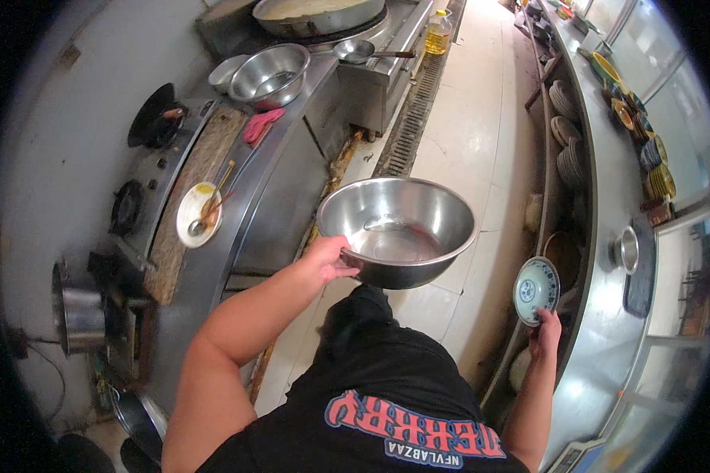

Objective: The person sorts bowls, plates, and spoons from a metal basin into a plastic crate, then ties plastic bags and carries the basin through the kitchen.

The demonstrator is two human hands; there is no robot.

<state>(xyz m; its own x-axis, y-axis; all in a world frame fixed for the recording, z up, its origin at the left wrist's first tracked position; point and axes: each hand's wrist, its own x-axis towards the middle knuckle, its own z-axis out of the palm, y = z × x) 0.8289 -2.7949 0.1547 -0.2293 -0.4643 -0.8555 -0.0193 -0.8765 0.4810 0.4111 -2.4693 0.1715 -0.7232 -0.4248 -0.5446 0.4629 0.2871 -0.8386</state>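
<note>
My left hand (330,259) grips the near rim of a large stainless steel basin (396,236), held over the floor in front of my body; a little clear liquid seems to lie in its bottom. On the right, my right hand (545,331) holds a blue-and-white patterned bowl (536,291) by its edge, thumb inside. The bowl is tilted, its inside facing up towards me, beside the edge of the long steel counter. Basin and bowl are well apart.
The left steel counter (272,183) bears a white bowl with ladles (190,222), a pink cloth (261,125) and another metal basin (271,77). A small pan (355,51) and an oil jug (438,32) are farther ahead. Along the right counter (612,177) are a metal bowl (628,249) and stacked dishes (661,180).
</note>
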